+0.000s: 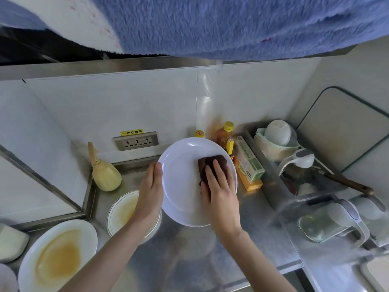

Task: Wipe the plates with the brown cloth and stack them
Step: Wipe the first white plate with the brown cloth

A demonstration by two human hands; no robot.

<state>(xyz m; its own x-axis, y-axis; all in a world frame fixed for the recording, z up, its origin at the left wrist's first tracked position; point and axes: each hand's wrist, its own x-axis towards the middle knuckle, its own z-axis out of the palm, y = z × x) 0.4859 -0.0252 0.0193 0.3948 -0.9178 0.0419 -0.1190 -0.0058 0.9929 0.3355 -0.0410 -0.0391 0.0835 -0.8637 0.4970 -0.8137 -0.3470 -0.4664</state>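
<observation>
My left hand clamps the plate by its left rim, thumb over the edge, plate tilted up off the counter. Right hand presses flat on the cloth, fingers together, at the plate's right side. Best, I think: keep firm pressure, sweep w/ overlapping circles out to the rim, then stack. Two stained plates wait at left, 1 under my wrist.
</observation>
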